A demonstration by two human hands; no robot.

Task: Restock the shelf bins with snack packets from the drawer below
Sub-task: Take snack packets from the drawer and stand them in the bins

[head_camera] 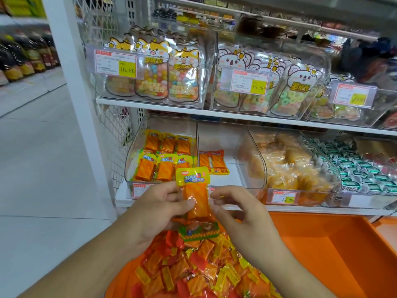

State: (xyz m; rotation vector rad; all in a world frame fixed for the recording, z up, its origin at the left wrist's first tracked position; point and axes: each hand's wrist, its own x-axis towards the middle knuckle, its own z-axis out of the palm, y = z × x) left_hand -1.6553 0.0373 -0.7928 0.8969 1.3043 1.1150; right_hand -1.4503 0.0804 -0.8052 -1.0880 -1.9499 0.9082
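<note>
Pinching snack packet [196, 196], both hands [159, 208]

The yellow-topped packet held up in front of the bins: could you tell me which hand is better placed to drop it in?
Probably the left hand: it grips the packet below the bin of matching packets.
</note>
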